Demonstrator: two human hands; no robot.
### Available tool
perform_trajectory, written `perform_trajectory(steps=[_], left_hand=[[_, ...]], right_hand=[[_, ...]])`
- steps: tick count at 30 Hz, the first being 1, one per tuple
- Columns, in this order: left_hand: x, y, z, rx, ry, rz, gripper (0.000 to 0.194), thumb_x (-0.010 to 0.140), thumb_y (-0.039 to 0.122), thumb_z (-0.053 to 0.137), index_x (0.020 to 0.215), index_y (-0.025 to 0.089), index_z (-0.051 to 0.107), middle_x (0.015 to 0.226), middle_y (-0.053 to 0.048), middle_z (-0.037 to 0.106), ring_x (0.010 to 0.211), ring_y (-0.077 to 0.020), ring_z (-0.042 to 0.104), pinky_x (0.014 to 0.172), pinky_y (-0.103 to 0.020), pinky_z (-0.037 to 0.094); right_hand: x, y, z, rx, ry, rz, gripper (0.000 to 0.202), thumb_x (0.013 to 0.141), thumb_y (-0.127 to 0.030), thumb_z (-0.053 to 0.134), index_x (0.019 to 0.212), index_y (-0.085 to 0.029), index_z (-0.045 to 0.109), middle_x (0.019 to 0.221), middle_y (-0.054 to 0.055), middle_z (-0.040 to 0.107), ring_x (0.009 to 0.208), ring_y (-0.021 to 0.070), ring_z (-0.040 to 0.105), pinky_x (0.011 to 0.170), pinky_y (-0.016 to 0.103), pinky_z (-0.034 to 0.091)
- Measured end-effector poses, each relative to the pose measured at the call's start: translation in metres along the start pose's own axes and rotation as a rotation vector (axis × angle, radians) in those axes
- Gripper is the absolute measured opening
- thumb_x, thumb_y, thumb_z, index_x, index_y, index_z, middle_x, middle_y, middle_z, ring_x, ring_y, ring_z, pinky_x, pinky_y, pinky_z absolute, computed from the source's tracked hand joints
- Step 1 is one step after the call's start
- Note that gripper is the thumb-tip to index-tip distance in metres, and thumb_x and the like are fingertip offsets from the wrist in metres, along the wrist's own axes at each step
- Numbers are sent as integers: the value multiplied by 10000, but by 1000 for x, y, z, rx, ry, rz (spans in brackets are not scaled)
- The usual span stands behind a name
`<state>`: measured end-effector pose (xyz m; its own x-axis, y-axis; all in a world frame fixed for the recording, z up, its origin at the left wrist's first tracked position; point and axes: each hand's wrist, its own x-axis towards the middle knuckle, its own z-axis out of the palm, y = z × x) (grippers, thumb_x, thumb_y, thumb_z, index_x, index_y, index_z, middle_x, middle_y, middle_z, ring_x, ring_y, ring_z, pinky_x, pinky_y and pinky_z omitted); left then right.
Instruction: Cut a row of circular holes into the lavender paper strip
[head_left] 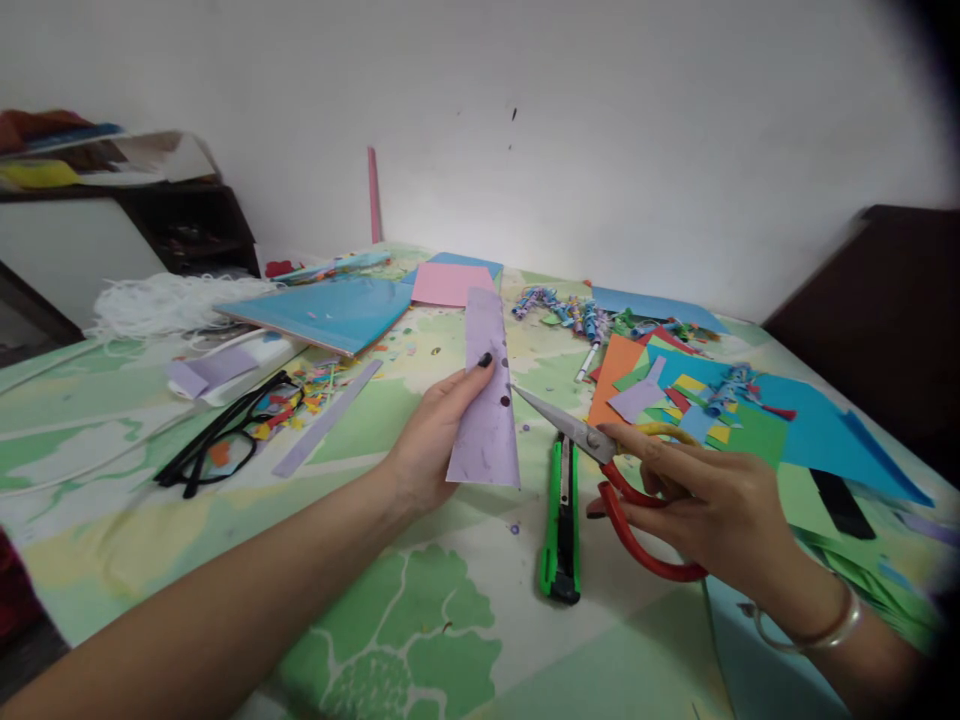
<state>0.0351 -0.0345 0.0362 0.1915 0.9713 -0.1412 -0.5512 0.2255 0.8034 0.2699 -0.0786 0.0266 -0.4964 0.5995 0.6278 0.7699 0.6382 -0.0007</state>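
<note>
My left hand (442,430) pinches a strip of light purple paper (484,440) upright, thumb in front and the other fingers behind it. Dark nail-coloured spots show along the strip's right edge, probably fingertips. My right hand (712,500) has its fingers in the handles of a pair of scissors (559,422), one handle red and one partly yellow. The blades look closed or nearly so, with their tip close to the strip's right edge; I cannot tell whether they touch. Below the scissors a green box cutter (561,520) lies on the flowered tablecloth (420,620).
Black eyeglasses (225,435), paper scraps and a narrow purple strip (328,418) lie at left, near a blue book-like sheet (337,310) and white cord (169,305). Pink paper (452,285) is behind. At right are coloured paper pieces, blue sheets (817,420) and curled paper bundles (585,318).
</note>
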Motion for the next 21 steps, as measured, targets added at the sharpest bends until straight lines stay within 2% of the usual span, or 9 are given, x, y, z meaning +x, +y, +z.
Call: perform_trajectory(steps=[5, 10, 16, 21], left_hand=[[0, 1, -1, 10, 0, -10, 171, 799, 324, 651, 828, 160, 610, 653, 4, 606, 549, -106, 554, 537, -215, 417], [0, 0, 0, -2, 10, -2, 165, 800, 317, 648, 834, 157, 621, 656, 11, 601, 541, -99, 549, 540, -216, 423], [1, 1, 0, -20, 23, 5, 146, 797, 299, 649, 835, 159, 636, 694, 16, 617, 534, -89, 552, 528, -210, 442], [1, 1, 0, -28, 20, -3, 147, 805, 299, 642, 832, 154, 640, 676, 13, 617, 535, -95, 562, 529, -210, 462]], right_hand=[[1, 0, 0, 63, 2, 38, 454, 771, -266, 701, 1204, -183, 588, 530, -54, 425, 499, 91, 450, 479, 217, 381], [1, 0, -4, 104, -53, 54, 487, 756, -311, 708, 1212, -198, 582, 618, -14, 521, 554, 110, 483, 511, 244, 427], [2, 0, 0, 50, -18, 10, 449, 773, -266, 687, 1209, -214, 592, 570, -40, 508, 520, 102, 483, 560, 257, 461], [0, 1, 1, -20, 3, -28, 474, 754, -234, 710, 1209, -209, 579, 576, -46, 497, 515, 93, 460, 534, 244, 438]])
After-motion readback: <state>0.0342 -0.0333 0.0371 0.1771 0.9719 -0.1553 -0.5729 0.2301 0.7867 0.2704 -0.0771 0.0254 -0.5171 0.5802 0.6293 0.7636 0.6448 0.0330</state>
